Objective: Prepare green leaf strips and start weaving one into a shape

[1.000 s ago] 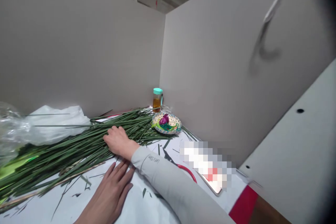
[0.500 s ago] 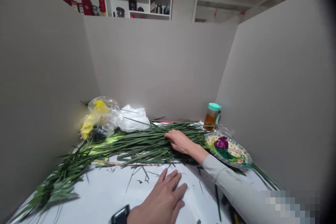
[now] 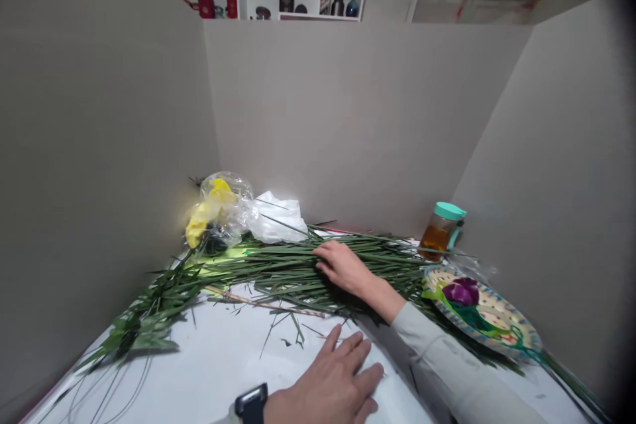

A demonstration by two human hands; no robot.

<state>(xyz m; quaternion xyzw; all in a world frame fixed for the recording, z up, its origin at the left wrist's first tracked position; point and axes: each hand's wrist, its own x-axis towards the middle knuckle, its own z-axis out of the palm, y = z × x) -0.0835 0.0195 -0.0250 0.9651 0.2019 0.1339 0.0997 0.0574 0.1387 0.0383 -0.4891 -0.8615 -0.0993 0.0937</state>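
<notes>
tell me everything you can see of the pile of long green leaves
The pile of long green leaves is made of many narrow, dark green blades that look smooth and flexible. They lie flat, mostly lengthwise and loosely overlapping, across the back of the white tabletop, with no tie visible. A few strays jut out in front of the white bag. The right hand rests over the middle, its fingers seemingly touching the blades.
</notes>
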